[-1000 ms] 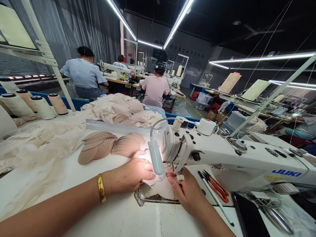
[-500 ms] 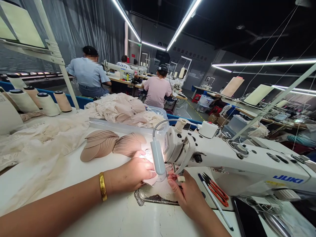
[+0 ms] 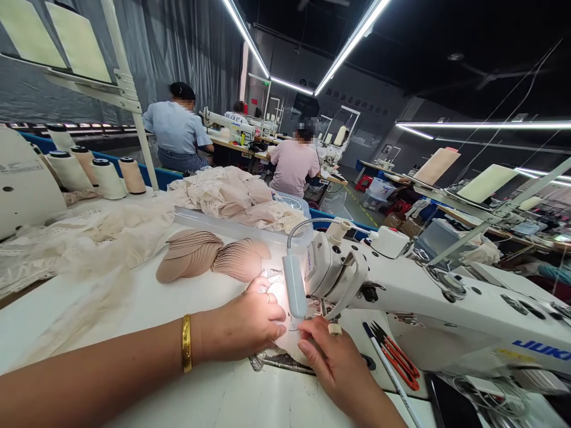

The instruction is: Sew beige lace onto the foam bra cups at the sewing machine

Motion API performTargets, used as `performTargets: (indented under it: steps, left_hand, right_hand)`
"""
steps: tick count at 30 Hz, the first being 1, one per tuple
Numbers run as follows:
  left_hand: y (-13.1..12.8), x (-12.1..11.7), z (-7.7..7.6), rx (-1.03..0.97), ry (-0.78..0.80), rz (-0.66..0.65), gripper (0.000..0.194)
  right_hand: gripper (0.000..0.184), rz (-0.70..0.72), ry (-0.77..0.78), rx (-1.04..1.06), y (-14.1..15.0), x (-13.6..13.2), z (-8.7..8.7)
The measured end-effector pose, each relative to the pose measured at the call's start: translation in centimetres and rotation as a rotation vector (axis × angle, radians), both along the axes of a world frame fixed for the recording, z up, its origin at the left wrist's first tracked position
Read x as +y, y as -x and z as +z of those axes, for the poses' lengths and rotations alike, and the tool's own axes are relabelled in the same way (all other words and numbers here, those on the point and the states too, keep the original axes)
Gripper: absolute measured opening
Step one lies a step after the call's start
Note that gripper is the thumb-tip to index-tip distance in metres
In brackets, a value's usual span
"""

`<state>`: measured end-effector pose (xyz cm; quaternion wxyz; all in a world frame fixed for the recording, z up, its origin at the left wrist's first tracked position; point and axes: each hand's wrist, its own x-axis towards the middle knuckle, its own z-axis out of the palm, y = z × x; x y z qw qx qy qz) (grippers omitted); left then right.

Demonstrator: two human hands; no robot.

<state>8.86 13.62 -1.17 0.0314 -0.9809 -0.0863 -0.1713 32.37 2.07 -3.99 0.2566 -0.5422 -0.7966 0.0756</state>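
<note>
Under the sewing machine head, a pale pink lace-edged fabric piece lies on the machine bed, brightly lit by a grey gooseneck lamp. My left hand, with a gold bracelet at the wrist, grips the piece at its left side, thumb and fingers closed on it. From the right, my right hand pinches its near right edge between thumb and forefinger. The needle area is partly hidden by the lamp and fingers. Beyond my left hand lie fanned stacks of beige bra cup pads.
Orange-handled scissors, a white pen and a black phone lie right of my hand. A heap of lace fabric fills a clear bin behind. Thread cones stand at left. Two co-workers sit ahead.
The view has swung so that the scene sits further right. My right hand has drawn toward the near side of the lamp, and more of the pale fabric shows between my hands.
</note>
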Motion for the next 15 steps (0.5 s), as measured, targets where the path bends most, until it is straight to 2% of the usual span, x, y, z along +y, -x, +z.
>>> performTargets:
  steps: [2,5,11,15]
  left_hand:
    - [0.0,-0.5,0.1,0.052,-0.011,-0.043,0.020]
    - [0.1,-0.9,-0.4,0.065,-0.037,-0.069,0.017]
    - [-0.1,-0.4,-1.9,0.019,-0.044,-0.061,0.017]
    - [-0.7,0.4,-2.3,0.009,-0.064,-0.028,0.016]
  right_hand:
    - [0.020,0.053,0.067,-0.021,0.3,-0.1,0.1]
    - [0.018,0.088,0.115,-0.046,0.7,-0.2,0.1]
    - [0.021,-0.008,0.133,-0.077,0.7,0.1,-0.4]
    - [0.022,-0.083,0.099,-0.097,0.8,0.4,-0.9]
